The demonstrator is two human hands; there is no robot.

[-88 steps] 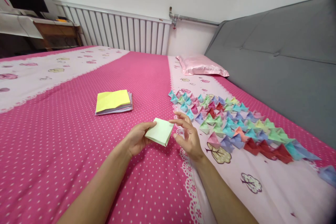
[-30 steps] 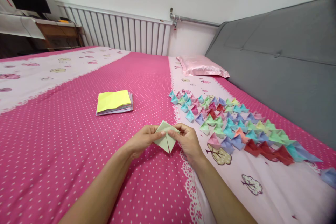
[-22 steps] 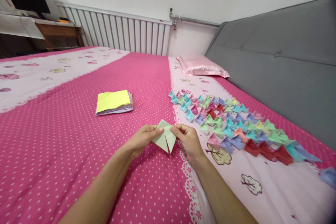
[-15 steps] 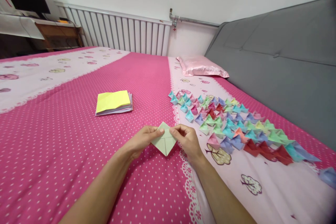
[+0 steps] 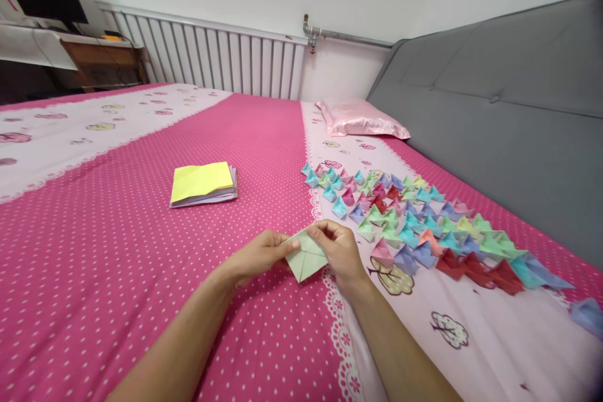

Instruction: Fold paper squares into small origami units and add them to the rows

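A pale green folded paper [image 5: 307,259] is held above the bed between my two hands, with crease lines and a flap edge showing on its face. My left hand [image 5: 264,254] pinches its left corner, thumb on top and the fingers behind. My right hand [image 5: 338,250] grips the upper right edge, its thumb pressed on the paper and the other fingers curled. Part of the paper's right side is hidden by that hand. Just right of it, several rows of small folded paper boats [image 5: 390,218] in many colours stand on the bedspread.
A stack of coloured paper [image 5: 202,181] with a yellow sheet on top lies left of centre on the pink dotted bedspread [image 5: 117,251]. Farther back are a pink pillow [image 5: 360,118], a white radiator [image 5: 211,50] and a grey padded headboard [image 5: 499,69].
The folded paper has turned from an upright diamond to a tilted position and shifted slightly right. Both hands keep hold of it; my right thumb sits over its upper edge.
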